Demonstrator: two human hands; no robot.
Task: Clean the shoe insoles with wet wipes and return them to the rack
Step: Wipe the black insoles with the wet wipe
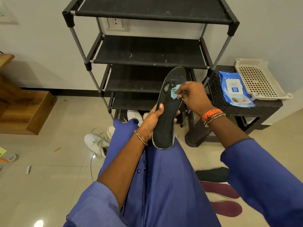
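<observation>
At the frame's centre, the left hand (154,118) grips a black insole (168,108) around its middle, heel resting on the lap, toe tilted up toward the rack (147,51). The right hand (191,95) pinches a bunched wet wipe (175,93) against the forefoot, beside pale worn patches. I'd scrub those patches in short strokes while bracing the sole from behind. More insoles (219,190) lie at lower right.
</observation>
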